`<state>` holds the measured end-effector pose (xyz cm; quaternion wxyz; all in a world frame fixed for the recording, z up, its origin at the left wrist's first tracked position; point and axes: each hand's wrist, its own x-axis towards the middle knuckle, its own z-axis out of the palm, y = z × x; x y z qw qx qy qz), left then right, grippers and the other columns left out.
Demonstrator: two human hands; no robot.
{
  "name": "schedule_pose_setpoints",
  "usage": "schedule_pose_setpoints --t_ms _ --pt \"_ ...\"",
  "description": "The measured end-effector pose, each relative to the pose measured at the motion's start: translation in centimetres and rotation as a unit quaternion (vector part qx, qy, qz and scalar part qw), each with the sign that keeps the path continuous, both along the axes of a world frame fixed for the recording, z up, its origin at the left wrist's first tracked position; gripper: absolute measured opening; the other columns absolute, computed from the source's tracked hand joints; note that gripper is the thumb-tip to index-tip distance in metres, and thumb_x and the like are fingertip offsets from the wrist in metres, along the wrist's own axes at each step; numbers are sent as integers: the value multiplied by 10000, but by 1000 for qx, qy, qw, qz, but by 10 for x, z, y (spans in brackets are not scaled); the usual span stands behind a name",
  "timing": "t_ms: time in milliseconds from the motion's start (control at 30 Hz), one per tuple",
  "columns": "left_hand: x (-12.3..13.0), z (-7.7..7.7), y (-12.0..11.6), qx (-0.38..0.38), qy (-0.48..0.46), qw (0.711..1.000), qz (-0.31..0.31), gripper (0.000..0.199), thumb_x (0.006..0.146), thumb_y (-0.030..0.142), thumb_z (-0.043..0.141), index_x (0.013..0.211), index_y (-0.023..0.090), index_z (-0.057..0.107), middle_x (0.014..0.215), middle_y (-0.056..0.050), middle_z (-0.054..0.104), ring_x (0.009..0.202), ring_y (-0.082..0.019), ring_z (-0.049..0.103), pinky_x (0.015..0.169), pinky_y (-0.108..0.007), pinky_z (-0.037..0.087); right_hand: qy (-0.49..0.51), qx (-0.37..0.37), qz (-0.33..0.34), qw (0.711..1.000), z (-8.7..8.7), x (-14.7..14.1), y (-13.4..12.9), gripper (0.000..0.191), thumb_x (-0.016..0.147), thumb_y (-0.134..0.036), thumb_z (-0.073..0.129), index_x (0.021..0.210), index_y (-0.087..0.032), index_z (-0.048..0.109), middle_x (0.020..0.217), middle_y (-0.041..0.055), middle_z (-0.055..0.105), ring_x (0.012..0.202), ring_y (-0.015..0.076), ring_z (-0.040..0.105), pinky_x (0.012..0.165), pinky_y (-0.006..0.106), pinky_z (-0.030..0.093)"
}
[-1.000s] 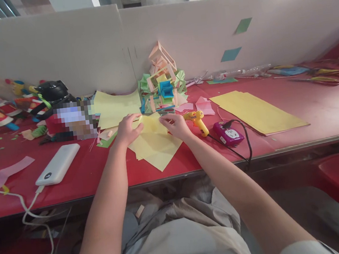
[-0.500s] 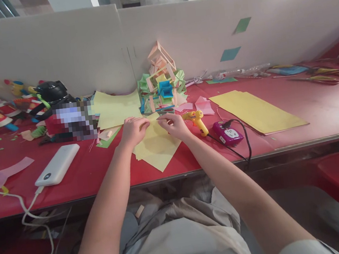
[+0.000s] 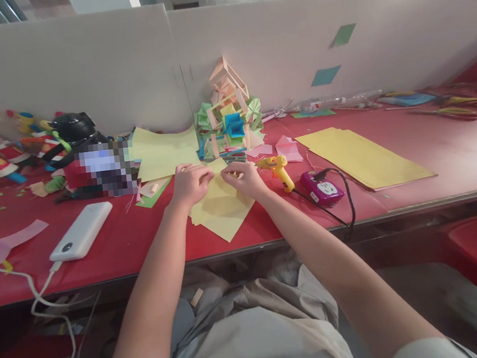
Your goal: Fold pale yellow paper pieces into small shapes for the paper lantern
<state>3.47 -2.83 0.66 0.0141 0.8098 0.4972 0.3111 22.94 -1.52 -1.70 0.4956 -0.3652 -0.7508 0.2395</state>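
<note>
Pale yellow sheets of paper (image 3: 222, 209) lie overlapped at the front middle of the red table, one corner pointing to me. My left hand (image 3: 193, 184) is over their left side, its fingers curled in and pinched at the paper. Across from it, my right hand (image 3: 245, 179) pinches at the right side, thumb and forefinger together. Yellow paper shows in the gap between the two hands. The fingertips partly hide where they meet the sheet. Just right of my right hand lies a yellow glue gun (image 3: 279, 169).
Behind my hands stands a stack of folded-paper and stick pieces (image 3: 231, 111). A purple power socket (image 3: 322, 188) with a black cord and yellow sheets (image 3: 365, 156) are to the right. Leftward lie a white power bank (image 3: 81, 231) and a black figure (image 3: 73, 129). A partition (image 3: 79, 65) closes the back.
My left hand has shifted slightly to the right, its fingers curled a little more. My right hand stays nearly in place, and the view has shifted a touch.
</note>
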Motion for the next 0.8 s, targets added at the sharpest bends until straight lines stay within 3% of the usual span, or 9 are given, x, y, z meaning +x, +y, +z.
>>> schedule_pose_setpoints --t_ms 333,500,700,800 --pt "-18 4 3 -10 -32 998 56 202 865 315 532 778 246 701 932 -44 756 966 -269 640 989 -423 336 24 -12 -57 998 1 4 2 129 715 -234 597 698 -183 714 705 26 692 615 136 545 605 271 449" --pt "-33 6 6 -8 -145 983 112 226 859 354 516 795 217 683 880 -54 734 901 -237 648 857 -329 445 75 -36 -98 992 1 10 6 154 763 -275 591 701 -183 697 765 34 711 655 147 573 631 280 470" --pt "-22 5 9 -75 -288 952 69 267 868 431 513 837 188 618 818 -42 670 804 -190 616 725 -270 466 84 -110 -12 990 0 2 4 388 815 -530 641 957 -171 685 873 70 713 755 161 638 619 255 494" --pt "-12 1 10 -137 -329 934 33 251 849 437 542 851 191 592 780 -31 652 753 -183 610 684 -270 471 87 -145 33 985 0 0 4 400 824 -555 623 932 -172 661 839 70 713 707 142 627 587 242 487"
